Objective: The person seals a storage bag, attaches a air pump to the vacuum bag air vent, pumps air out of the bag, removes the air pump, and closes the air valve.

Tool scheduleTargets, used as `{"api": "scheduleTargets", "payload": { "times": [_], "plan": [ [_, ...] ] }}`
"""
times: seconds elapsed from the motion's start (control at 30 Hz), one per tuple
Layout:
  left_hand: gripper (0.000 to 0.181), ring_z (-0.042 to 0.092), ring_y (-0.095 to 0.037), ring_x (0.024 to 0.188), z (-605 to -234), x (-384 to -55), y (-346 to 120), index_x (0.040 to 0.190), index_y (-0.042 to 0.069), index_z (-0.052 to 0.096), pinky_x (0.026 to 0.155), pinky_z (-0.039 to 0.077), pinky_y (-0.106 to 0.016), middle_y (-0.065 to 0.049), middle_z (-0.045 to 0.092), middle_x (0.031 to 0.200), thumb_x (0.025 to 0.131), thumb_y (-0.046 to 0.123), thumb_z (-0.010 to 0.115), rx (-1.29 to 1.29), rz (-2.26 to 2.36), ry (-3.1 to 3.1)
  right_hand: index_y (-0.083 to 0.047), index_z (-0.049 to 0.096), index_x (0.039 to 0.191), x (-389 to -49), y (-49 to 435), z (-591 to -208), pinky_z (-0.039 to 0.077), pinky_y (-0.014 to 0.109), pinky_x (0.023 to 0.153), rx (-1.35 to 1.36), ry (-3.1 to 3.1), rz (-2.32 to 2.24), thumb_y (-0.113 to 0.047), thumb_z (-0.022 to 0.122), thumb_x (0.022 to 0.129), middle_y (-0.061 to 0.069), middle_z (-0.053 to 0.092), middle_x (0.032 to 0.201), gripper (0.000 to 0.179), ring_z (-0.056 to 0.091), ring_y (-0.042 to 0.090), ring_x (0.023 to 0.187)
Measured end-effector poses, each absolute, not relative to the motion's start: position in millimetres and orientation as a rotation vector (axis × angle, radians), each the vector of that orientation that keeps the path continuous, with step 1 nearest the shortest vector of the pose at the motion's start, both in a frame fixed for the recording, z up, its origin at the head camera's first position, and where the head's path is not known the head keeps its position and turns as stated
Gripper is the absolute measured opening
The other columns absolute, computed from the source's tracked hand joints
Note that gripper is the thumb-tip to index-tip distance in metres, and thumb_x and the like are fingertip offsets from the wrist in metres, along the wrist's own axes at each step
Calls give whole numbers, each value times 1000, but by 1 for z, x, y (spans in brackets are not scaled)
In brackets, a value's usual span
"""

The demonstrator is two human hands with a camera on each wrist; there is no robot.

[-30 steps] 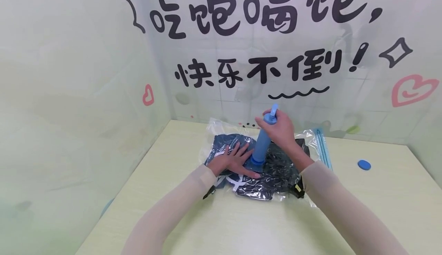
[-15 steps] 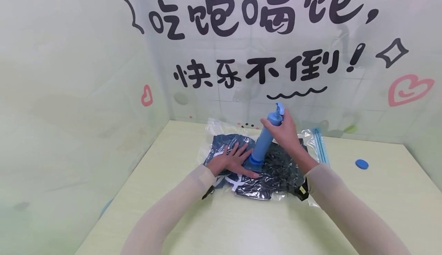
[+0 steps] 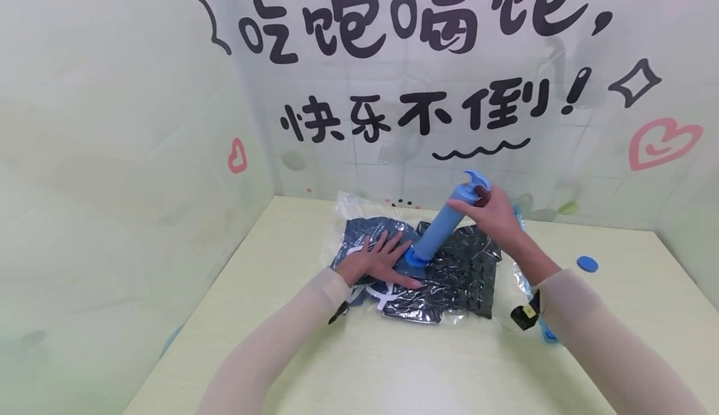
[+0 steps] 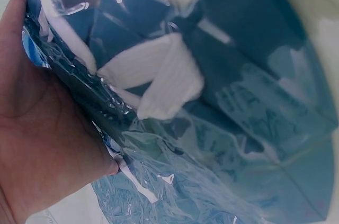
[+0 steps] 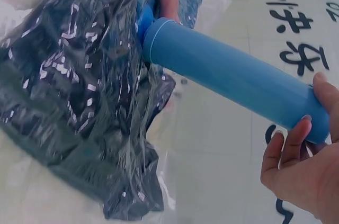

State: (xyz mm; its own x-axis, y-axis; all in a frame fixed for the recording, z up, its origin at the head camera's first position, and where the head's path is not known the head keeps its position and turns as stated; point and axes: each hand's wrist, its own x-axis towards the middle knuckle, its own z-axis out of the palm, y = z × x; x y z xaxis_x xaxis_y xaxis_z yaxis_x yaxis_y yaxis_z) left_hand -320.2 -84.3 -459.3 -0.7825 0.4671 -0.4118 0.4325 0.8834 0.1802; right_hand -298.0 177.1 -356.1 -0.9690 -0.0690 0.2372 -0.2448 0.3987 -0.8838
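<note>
A clear vacuum storage bag (image 3: 463, 278) with dark, folded clothes inside lies wrinkled on the table. My left hand (image 3: 383, 265) rests on the bag with fingers spread, beside its blue valve (image 3: 417, 258). In the left wrist view, white drawstring (image 4: 169, 81) shows through the plastic. A blue hand pump (image 3: 442, 231) leans to the right, its lower end at the valve. My right hand (image 3: 497, 215) grips the pump's top end near the pushed-in handle (image 3: 477, 180). In the right wrist view, thumb and fingers curl round the pump barrel (image 5: 228, 73).
A round blue cap (image 3: 587, 264) lies on the table (image 3: 393, 365) to the right. Partly under my right sleeve are the bag's blue zip edge (image 3: 549, 332) and a black piece with a yellow label (image 3: 527, 314). A printed wall (image 3: 314, 171) stands behind.
My right hand has moved right, tipping the pump from nearly upright to a strong rightward lean. My left hand has stayed in place on the bag.
</note>
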Motion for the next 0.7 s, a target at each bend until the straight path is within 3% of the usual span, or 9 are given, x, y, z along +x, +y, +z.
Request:
{"api": "scheduleTargets", "payload": {
  "times": [0.17, 0.37, 0.47, 0.6, 0.7],
  "plan": [
    [112, -25, -22, 147, -458, -320, -84, 163, 38, -5, 113, -15, -59, 9, -21, 166, 80, 86, 54, 661, 114, 2591, 3, 59, 135, -297, 210, -346, 50, 21, 78, 270, -2369, 1722, -26, 77, 94, 5, 68, 115, 54, 59, 14, 94],
    [112, -24, -22, 148, -460, -320, -85, 163, 37, -4, 113, -15, -58, 8, -19, 167, 80, 86, 54, 670, 128, 2599, -2, 59, 137, -293, 255, -333, 50, 20, 73, 223, -2412, 1516, -26, 78, 93, -9, 65, 107, 54, 61, 11, 90],
    [112, -24, -21, 148, -461, -320, -85, 163, 37, -3, 114, -16, -57, 8, -18, 167, 80, 86, 53, 672, 133, 2606, -1, 58, 138, -292, 277, -331, 49, 17, 71, 227, -2469, 1389, -25, 79, 93, -7, 63, 111, 56, 59, 10, 90],
    [111, -23, -22, 149, -460, -319, -85, 164, 36, -1, 114, -16, -58, 8, -16, 168, 81, 85, 54, 676, 142, 2613, -2, 58, 138, -289, 303, -329, 48, 16, 70, 248, -2554, 1218, -28, 77, 94, 8, 62, 118, 54, 55, 14, 92],
    [111, -23, -22, 149, -459, -319, -85, 164, 36, -1, 114, -15, -58, 8, -16, 167, 81, 84, 55, 675, 136, 2611, -4, 61, 134, -286, 316, -330, 46, 20, 66, 268, -2582, 1077, -26, 77, 94, 17, 63, 108, 49, 53, 19, 85]
  ]
}}
